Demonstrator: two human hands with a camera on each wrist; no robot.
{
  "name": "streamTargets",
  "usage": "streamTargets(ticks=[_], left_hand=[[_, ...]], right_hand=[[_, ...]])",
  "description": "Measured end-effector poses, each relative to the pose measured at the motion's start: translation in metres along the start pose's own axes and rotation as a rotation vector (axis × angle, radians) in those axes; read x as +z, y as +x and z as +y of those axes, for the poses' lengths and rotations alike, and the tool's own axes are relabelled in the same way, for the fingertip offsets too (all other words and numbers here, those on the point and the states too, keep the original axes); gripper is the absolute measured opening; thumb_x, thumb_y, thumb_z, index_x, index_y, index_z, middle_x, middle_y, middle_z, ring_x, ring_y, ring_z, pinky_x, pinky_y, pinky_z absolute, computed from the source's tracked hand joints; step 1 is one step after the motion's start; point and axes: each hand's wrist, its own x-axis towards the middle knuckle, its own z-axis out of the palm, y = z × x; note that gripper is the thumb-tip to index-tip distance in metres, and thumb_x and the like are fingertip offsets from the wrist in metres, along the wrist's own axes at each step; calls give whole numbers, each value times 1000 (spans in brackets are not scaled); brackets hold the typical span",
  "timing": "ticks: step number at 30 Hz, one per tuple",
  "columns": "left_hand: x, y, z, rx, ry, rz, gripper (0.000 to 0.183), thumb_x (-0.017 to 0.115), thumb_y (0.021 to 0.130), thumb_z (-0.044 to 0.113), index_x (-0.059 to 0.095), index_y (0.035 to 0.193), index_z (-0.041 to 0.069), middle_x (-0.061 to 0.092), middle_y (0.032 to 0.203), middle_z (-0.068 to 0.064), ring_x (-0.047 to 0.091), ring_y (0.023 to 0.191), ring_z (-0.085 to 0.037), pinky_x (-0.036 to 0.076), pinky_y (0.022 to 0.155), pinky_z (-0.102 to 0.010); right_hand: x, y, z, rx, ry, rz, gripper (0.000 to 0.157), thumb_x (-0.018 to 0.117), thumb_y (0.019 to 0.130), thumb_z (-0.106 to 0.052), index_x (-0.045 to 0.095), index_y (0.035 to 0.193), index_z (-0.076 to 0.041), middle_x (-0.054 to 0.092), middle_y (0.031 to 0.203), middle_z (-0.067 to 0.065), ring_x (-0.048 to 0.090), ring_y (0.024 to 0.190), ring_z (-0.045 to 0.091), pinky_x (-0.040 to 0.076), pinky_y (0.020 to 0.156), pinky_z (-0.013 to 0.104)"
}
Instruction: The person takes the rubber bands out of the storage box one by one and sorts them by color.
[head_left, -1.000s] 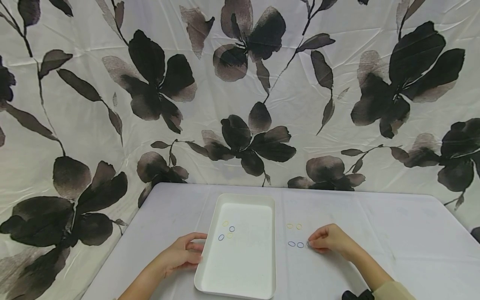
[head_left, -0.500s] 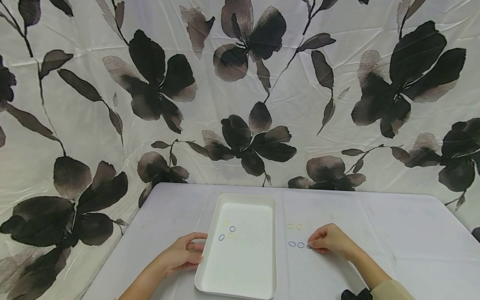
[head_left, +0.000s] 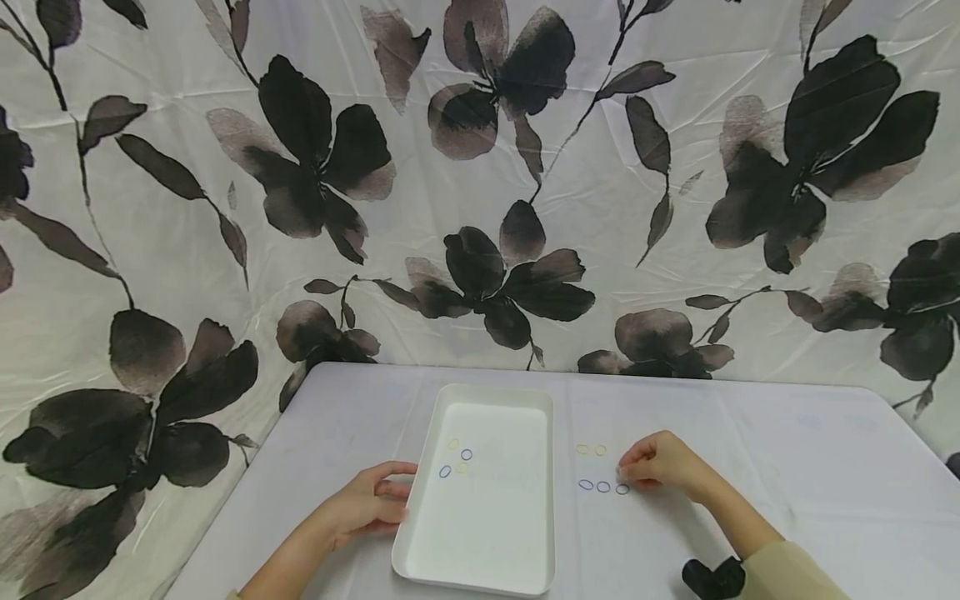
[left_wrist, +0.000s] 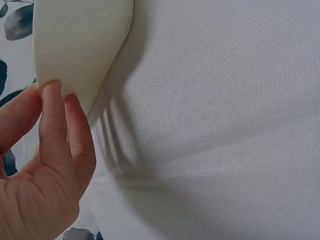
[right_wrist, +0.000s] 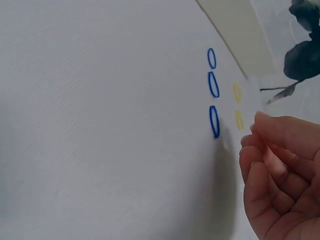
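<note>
My left hand (head_left: 367, 504) touches the left side of a white tray (head_left: 480, 546); in the left wrist view its fingertips (left_wrist: 51, 86) rest against the tray's outer wall. To the right of the tray, on the tablecloth, lie three thin blue rings like small rubber bands, in a row, with the rightmost blue ring (head_left: 622, 489) just below my right hand (head_left: 663, 462). Behind that row are two yellow rings (right_wrist: 237, 93). The right hand's fingers are loosely bent, and no ring shows between them in the right wrist view.
Inside the tray, toward its upper left, lie two blue rings (head_left: 467, 454) and two faint yellow rings (head_left: 462, 468). A black object (head_left: 712, 577) sits by the right sleeve. Behind the white table (head_left: 810, 467) hangs a floral cloth (head_left: 517, 192).
The third blue ring, earlier at the right fingertips, now lies in the row, let go. My right hand has lifted slightly away from it. The left hand stays at the tray.
</note>
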Motion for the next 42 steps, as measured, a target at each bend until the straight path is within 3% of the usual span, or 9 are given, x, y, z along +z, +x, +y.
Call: streamTargets(ticks=[13,20,32,42], left_hand=[[-1,2,-2,15,-13,-16,67,66,76,-7,35,135,-6,62,104,-14,62,78,-17,53,65,-29],[-1,2,-2,18,-10,-18,66,65,76,-7,36,135,-6,61,104,-14,62,80,-18,53,65,-29],[-1,0,-2,16,1,-2,68,66,76,-7,35,136,-6,59,108,-17,61,82,-20,53,66,-31],[0,-1,-1,7,0,5,67,66,76,-7,35,136,-6,60,108,-16,62,81,-20,53,67,-31]], right_hand=[[-2,13,-20,25,56,20,20,67,81,-7,67,96,7,63,72,0,55,64,14,50,59,27],[0,21,-35,12,78,-29,28,69,81,-12,65,100,8,63,72,1,56,65,15,50,61,30],[8,31,-55,-9,81,-49,28,68,82,-11,65,102,8,65,76,4,57,66,16,51,64,34],[15,40,-69,0,80,-46,27,68,82,-9,65,102,7,63,71,2,56,65,16,50,61,30]])
